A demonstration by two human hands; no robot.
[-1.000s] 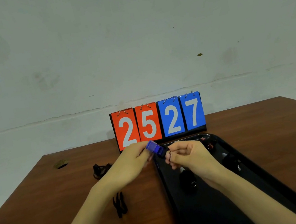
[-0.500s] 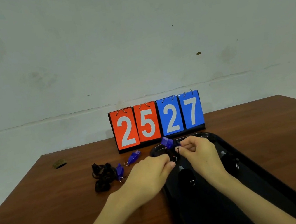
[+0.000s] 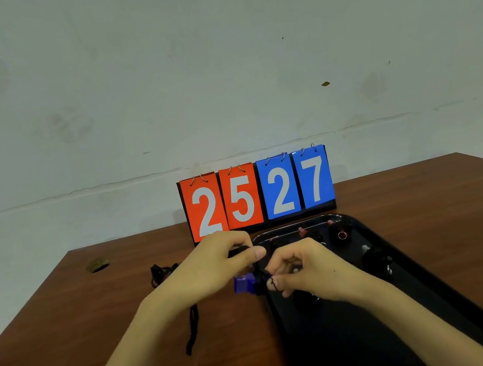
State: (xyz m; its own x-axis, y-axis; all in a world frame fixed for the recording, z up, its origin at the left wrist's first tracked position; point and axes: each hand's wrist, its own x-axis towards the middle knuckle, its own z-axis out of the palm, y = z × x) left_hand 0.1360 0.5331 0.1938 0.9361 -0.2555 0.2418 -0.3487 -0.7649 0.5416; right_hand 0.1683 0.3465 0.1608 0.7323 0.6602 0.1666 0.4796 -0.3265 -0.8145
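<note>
Blue whistle point(image 3: 245, 283): my right hand point(image 3: 308, 273) is pinching the lanyard point(image 3: 238, 250) at its ring, likely for knotting. My left hand point(image 3: 213, 269) is gripping the lanyard's slack, keeping it taut

scoreboard point(image 3: 257, 194) blocking behind, tray point(image 3: 440, 287) right, cords point(image 3: 161, 273) left

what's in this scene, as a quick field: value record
left hand: fingers curled round a black cord
right hand: pinches black cord beside the blue whistle
blue whistle: between the hands, at the tray's left edge
tray: black, holds small dark items, too dim to name
scoreboard: reads 25 and 27, behind the tray
table: brown wood, loose cords at left
</note>
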